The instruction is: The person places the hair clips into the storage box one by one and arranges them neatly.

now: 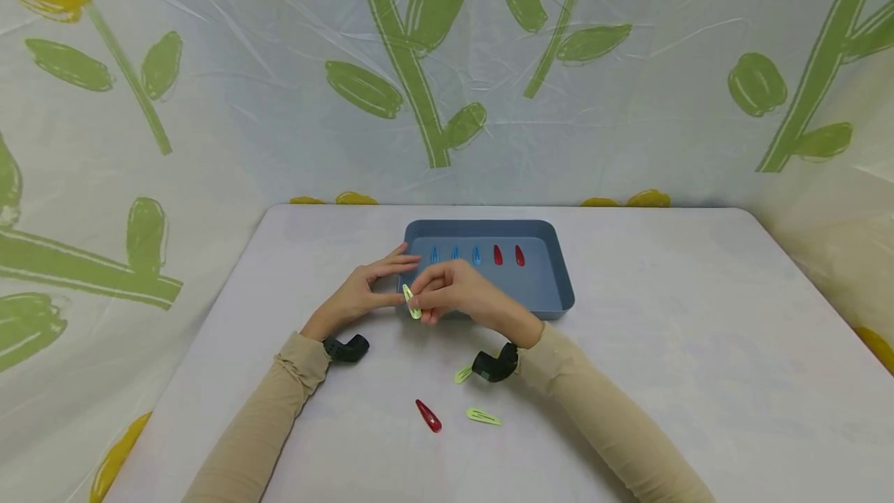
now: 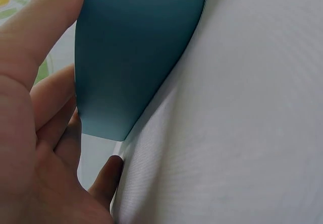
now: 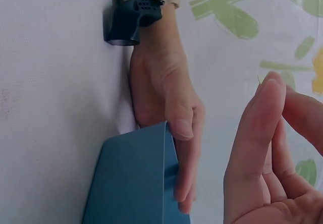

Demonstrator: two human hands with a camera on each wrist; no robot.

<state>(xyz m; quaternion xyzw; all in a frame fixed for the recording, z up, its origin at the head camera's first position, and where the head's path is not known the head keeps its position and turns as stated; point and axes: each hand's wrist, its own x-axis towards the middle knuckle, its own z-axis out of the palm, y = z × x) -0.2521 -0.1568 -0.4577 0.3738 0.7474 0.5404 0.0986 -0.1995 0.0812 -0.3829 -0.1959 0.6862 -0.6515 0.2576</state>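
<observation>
Between the right hand's (image 1: 457,289) thumb and fingers is pinched a yellow-green snap hair clip (image 1: 412,303), held above the near left corner of a blue-grey tray (image 1: 564,286). Only a thin edge of this clip shows in the right wrist view. The left hand (image 1: 363,293) touches the tray's left corner with its fingers fairly straight, the thumb at the rim in the right wrist view. Inside the tray, three blue hair clips (image 1: 456,253) and two red hair clips (image 1: 520,255) stand in a row, partly behind the right hand.
On the white table (image 1: 663,332) nearer the body lie a red hair clip (image 1: 428,416) and a yellow-green hair clip (image 1: 483,416). Another yellow-green clip (image 1: 462,374) is partly covered by the right wrist camera (image 1: 496,363). A flower-patterned sheet (image 1: 279,99) hangs behind the table.
</observation>
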